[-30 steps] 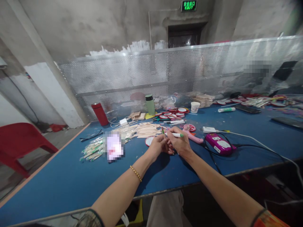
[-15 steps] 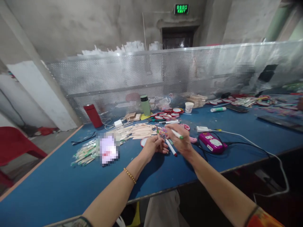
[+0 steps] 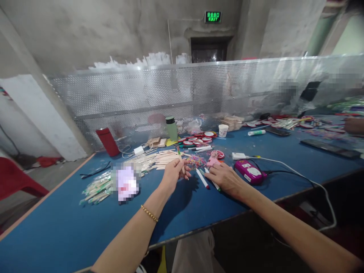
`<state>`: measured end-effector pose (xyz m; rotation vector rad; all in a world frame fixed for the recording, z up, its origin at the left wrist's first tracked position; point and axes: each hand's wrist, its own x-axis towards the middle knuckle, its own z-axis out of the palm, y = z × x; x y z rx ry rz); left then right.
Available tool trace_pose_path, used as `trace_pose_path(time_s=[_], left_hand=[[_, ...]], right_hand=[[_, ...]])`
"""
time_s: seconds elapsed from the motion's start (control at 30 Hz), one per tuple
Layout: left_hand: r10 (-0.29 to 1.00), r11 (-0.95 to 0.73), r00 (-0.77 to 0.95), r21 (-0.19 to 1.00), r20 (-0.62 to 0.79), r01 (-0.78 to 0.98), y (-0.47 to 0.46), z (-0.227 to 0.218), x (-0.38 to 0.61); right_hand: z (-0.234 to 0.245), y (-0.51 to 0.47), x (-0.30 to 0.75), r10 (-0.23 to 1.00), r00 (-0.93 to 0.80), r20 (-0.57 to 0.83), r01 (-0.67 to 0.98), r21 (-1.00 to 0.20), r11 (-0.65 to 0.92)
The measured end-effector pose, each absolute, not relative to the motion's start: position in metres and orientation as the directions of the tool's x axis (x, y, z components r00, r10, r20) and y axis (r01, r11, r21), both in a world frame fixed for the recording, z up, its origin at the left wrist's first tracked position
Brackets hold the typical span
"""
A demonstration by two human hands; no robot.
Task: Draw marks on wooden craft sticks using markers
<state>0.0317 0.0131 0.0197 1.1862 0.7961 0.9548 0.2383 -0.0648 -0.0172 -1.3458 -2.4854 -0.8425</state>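
Note:
My left hand (image 3: pixel 173 175) is closed on a wooden craft stick (image 3: pixel 179 151), which stands nearly upright and has green and red colouring near its top. My right hand (image 3: pixel 226 179) rests low at the table, its fingers on a white marker (image 3: pixel 217 186) with a green end, partly hidden under them. Just left of it lies a white marker with a red end (image 3: pixel 203 179). Beyond the right fingertips is a pink object (image 3: pixel 213 160). A tangle of coloured rubber bands (image 3: pixel 196 161) and a pile of bare craft sticks (image 3: pixel 166 159) lie beyond my hands.
Bagged sticks (image 3: pixel 99 189) lie at the left beside a blurred pale item (image 3: pixel 127 184). A red bottle (image 3: pixel 107 142), green bottle (image 3: pixel 171 129) and paper cup (image 3: pixel 223 131) stand farther back. A purple device (image 3: pixel 248 172) with cables is at the right. Another person's hand (image 3: pixel 354 125) shows far right.
My right hand has come down to the table with the green-ended marker, away from the stick. My left hand still holds the stick, now more clearly in view. The camera view has shifted slightly.

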Motion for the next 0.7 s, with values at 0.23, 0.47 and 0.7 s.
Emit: trace_pose_path(time_s=[0.23,0.47,0.7], left_hand=[[0.914,0.095,0.405,0.977,-0.011,-0.188,0.014,0.02,0.031],[0.928,0.059,0.372,0.984,0.008,-0.169,0.015,0.018,0.032],[0.919,0.059,0.394,0.987,0.006,-0.152,0.018,0.014,0.029]], right_hand=[[0.007,-0.056,0.239,0.751,-0.441,0.491,0.892,0.33,0.309],[0.065,0.053,0.263,0.948,-0.101,0.301,0.978,0.207,0.039],[0.028,0.119,0.237,0.979,-0.123,0.163,0.963,0.257,0.079]])
